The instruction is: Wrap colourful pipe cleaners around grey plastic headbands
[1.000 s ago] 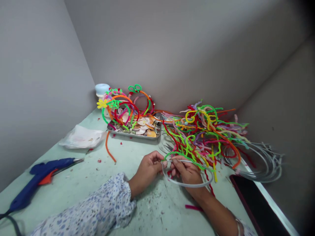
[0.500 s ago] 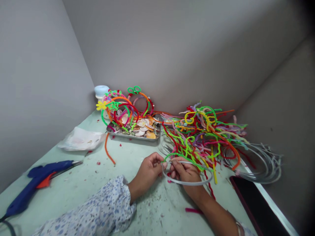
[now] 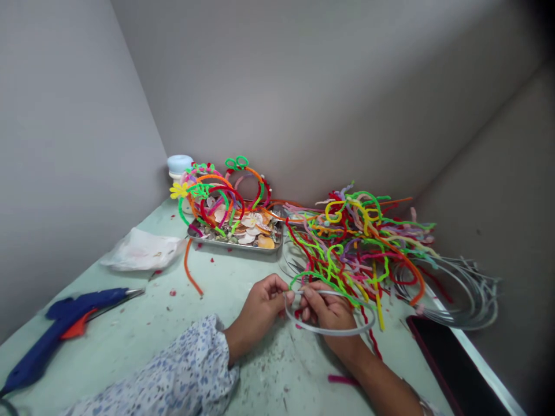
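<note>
Left hand (image 3: 261, 301) is pinching band (image 3: 332, 331) at its ten o'clock; right hand (image 3: 333, 315), slanting from five, is pinching near eleven.

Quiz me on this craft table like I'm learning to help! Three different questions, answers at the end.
1. True or false: the right hand is holding the phone.
2. What colour is the trigger on the glue gun? A) green, B) orange-red, C) yellow.
3. Fill in the blank: the metal tray is full of ____.

Key: 1. False; it holds a white headband. 2. B. 3. Seashells.
</note>
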Motion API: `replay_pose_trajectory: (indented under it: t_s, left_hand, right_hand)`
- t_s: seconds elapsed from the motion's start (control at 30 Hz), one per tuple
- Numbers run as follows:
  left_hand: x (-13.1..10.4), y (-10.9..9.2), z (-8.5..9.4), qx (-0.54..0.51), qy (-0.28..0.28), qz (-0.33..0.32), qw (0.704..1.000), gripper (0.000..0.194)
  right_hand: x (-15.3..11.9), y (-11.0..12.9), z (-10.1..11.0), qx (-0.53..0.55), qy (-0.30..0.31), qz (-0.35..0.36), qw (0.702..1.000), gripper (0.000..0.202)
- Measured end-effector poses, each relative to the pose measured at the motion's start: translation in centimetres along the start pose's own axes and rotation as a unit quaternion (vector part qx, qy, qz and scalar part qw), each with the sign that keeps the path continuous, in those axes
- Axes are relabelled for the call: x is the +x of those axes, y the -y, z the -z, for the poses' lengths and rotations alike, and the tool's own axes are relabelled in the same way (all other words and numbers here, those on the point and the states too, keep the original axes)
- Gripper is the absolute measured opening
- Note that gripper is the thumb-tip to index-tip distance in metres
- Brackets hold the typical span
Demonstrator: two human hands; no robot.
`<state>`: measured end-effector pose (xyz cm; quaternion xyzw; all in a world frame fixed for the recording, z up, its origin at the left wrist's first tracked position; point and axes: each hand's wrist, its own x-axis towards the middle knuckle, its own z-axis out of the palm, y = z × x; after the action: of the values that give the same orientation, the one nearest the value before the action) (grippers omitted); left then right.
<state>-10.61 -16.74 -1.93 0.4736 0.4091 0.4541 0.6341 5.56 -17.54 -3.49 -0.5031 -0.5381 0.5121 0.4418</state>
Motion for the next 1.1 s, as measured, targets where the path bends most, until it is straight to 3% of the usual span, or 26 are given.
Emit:
replay_pose_trajectory:
  t_s: [0.7,1.1]
  left_hand:
    - [0.24,-0.21,-0.04,-0.024,-0.014,0.045,0.999,0.019]
    - [0.08,0.65,0.04,0.029,0.004,-0.01,1.0,0.029]
  right_hand:
    - [-0.37,-0.11,0.16,-0.099,0.02,0.068,0.993,0.035]
    - [-0.09,0.15,-0.19,-0.057,-0.015,0.031,0.998,0.041]
